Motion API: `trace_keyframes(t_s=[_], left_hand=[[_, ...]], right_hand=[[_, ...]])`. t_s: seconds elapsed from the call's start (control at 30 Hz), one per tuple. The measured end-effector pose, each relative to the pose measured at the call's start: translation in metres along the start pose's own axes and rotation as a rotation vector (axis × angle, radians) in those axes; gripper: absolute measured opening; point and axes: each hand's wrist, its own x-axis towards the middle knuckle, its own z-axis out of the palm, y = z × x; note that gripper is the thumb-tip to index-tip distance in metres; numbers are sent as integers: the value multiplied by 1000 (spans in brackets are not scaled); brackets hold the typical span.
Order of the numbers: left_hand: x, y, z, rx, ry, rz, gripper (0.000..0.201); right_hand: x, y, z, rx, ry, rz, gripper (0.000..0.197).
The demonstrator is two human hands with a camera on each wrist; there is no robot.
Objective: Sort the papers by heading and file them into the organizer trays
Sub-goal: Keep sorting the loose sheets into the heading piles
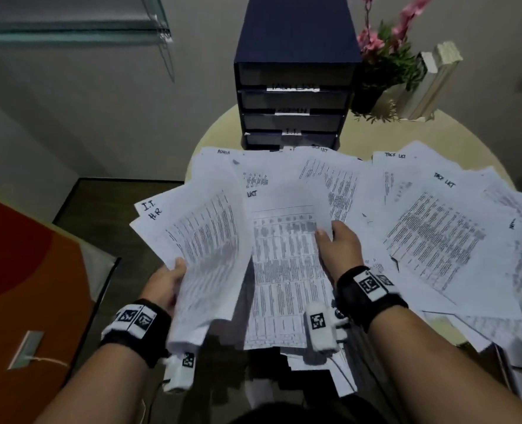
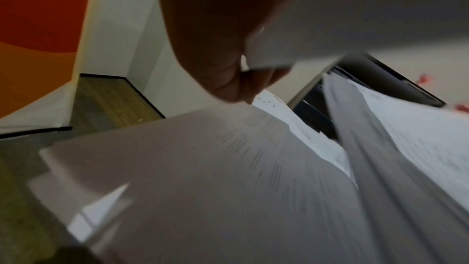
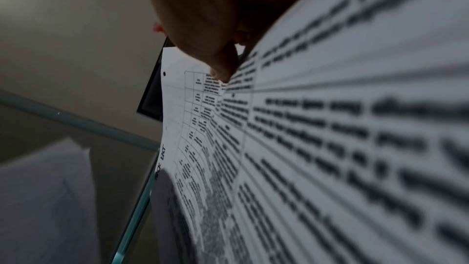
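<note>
At the near edge of the round table (image 1: 455,130), the right hand (image 1: 341,249) pinches a single table-printed sheet (image 1: 284,270) at its right margin, thumb (image 1: 322,237) on the printed face and the other fingers hidden behind it; the right wrist view shows that thumb pressed flat on the grid, with "LKT" readable near the top corner. The left hand (image 1: 165,286) grips a sheaf of papers (image 1: 204,240) by its lower left edge, thumb on top and fingers curled beneath, the top corners reading "I.T." and "H.R."; the left wrist view is blurred and adds little more than the curled grip.

The paper is light, limp and slick. The held pages bow under their own weight, so I judge a side-edge pinch will let a page droop and slide; a hold nearer the middle of a long edge, or support from below, should keep it flatter for feeding into a slot. Loose sheets in the sheaf may fan out or slip if the grip eases.

Beyond the hands, loose papers (image 1: 431,234) overlap across most of the tabletop, several overhanging its near and right rim, where a nudge could tip them off. The dark organizer (image 1: 293,111) stands at the far side with labelled tray fronts facing the person. Its lowest mouth is partly hidden by papers. A potted plant (image 1: 385,56) and upright books (image 1: 431,81) crowd its right; the left side looks freer.
</note>
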Motion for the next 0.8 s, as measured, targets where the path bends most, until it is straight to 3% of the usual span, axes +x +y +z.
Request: trace_keyframes(t_s=[0.07,0.17,0.27,0.33,0.4,0.43,0.53,0.63,0.7,0.8], left_hand=[[-3,-4,5,-179,-109,-34,26],[-5,-1,14,-211,-196,-17,32],[-3,3,20,-169,-143,61,23],[-3,7,21,-194,-64,90,19],[-2,11,19,-241,-21,96,16],[-1,13,19,-265,-12,91,15],[2,20,17,-267,15,75,18],[9,27,10,-199,184,84,30],[12,31,0,-140,294,91,35],[12,32,-16,-86,353,56,22]], right_hand=[[-11,-11,21,-24,-30,-37,12],[-21,-27,42,46,-43,-41,15],[-26,-39,51,189,-82,-22,10],[-29,-42,47,225,-263,15,19],[-32,-37,42,90,-452,14,27],[-36,-34,39,17,-454,1,28],[-27,-16,30,50,-176,91,13],[15,2,9,184,79,210,21],[49,10,-7,164,136,257,19],[89,16,-20,135,184,285,28]])
